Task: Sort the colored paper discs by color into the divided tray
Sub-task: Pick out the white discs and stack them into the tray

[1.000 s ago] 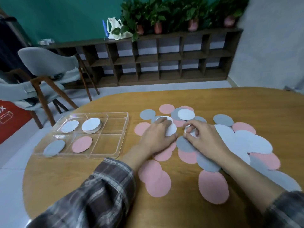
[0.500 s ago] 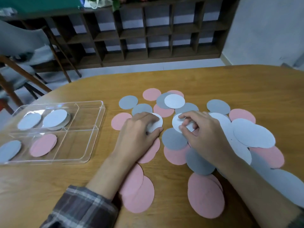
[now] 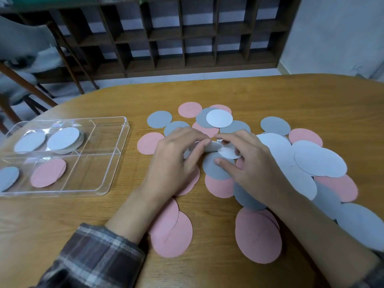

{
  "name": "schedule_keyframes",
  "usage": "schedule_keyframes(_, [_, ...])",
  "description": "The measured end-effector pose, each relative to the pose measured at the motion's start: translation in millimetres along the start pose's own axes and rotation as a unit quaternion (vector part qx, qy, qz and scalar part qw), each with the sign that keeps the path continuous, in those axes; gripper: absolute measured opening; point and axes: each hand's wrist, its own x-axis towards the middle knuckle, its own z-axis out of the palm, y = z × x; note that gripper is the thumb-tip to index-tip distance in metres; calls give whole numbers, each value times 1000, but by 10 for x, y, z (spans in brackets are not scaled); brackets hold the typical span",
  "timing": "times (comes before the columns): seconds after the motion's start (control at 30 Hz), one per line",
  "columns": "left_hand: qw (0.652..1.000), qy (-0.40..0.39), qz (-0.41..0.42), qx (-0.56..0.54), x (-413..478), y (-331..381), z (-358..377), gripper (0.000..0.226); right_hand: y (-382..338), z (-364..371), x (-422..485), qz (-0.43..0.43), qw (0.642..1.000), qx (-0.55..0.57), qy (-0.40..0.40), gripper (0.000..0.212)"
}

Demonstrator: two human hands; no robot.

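One white disc is pinched by L hand mid-frame; R hand holds a 2nd disc beside it. Tray at left.

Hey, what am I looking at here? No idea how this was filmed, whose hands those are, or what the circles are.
No machine here: a person wears a camera on the head, looking down at their own hands. Loose paper discs in pink, grey and white cover part of the wooden table. At the left stands a clear divided tray, already holding sorted white discs, pink discs and a grey disc. The left hand seems to pinch a small white disc; the right hand pinches a second white disc beside it.
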Motion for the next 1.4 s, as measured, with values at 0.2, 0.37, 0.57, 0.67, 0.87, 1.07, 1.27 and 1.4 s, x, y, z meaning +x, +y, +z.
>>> schedule_keyframes(0.2, [997, -7, -34, -67, 2, 46, 23, 10, -23, 2, 0, -32, 999, -11, 34, 11])
schedule_keyframes(0.37, [999, -11, -51, 6, -5, -50, 4, 18, -7, -37, -7, -4, 998, -3, 57, 15])
schedule_keyframes(0.57, [983, -89, -96, 132, -13, -207, -10, 33, 52, -107, 1, 36, 998, 9, 59, 21])
schedule_keyframes(0.67, [975, -108, -119, 153, -12, -222, 1, 43, 53, -107, 0, 40, 998, 8, 55, 20])
schedule_keyframes(0.87, [975, -121, -152, 111, 25, -245, -40, 55, 39, -118, 22, 34, 998, 2, 61, 19])
schedule_keyframes(1.07, [978, -95, -177, 52, 38, -200, -81, 44, 4, -115, 32, 29, 997, 8, 70, 20])
schedule_keyframes(1.27, [984, -68, -159, 32, 70, -150, -155, 10, -1, -88, 42, 19, 997, 4, 79, 22])
schedule_keyframes(1.4, [984, -80, -159, -3, 96, -157, -243, 8, -8, -77, 28, 25, 997, 5, 66, 30])
